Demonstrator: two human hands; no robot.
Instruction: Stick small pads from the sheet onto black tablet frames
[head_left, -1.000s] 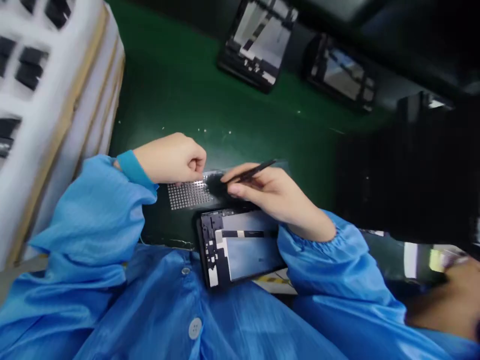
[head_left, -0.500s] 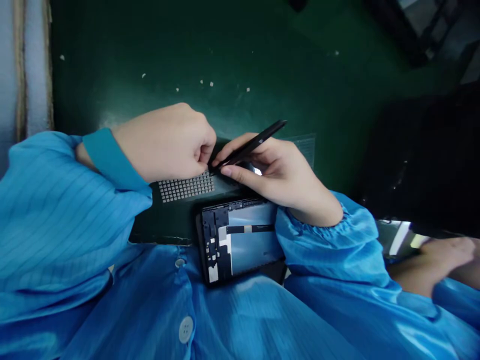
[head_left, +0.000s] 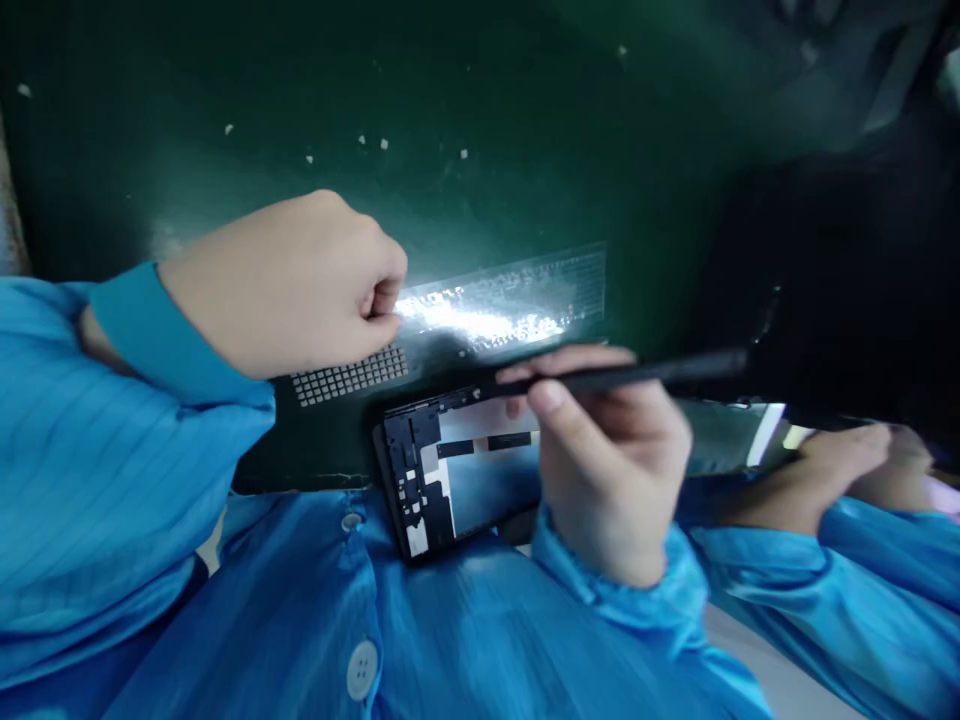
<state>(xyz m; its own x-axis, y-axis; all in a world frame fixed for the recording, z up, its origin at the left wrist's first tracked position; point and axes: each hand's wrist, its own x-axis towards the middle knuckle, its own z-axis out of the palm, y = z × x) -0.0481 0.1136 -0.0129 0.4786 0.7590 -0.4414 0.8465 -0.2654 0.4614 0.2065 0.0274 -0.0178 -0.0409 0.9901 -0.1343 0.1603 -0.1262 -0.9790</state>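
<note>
My left hand (head_left: 300,280) is curled closed over the left part of a clear plastic sheet (head_left: 517,295). Its fingertips are hidden, so I cannot make out whether they pinch the sheet. Rows of small grey square pads (head_left: 351,377) show on the sheet just below this hand. Between thumb and fingers my right hand (head_left: 607,440) grips black tweezers (head_left: 660,372), smeared by motion, with the tips towards the left. Under that hand lies an opened tablet or phone-like device (head_left: 416,470), a black frame with a silvery inside, at the table's front edge against my blue smock.
Several small white scraps (head_left: 384,144) lie scattered on the dark green table (head_left: 487,80). A large black object (head_left: 810,280) stands at the right. Another person's hands (head_left: 847,450) and blue sleeves are close by at the lower right.
My right hand has moved from the sheet beside my left hand down and right, over the device, and the tweezers now lie nearly level. My left hand stays by the pads; the view has shifted.
</note>
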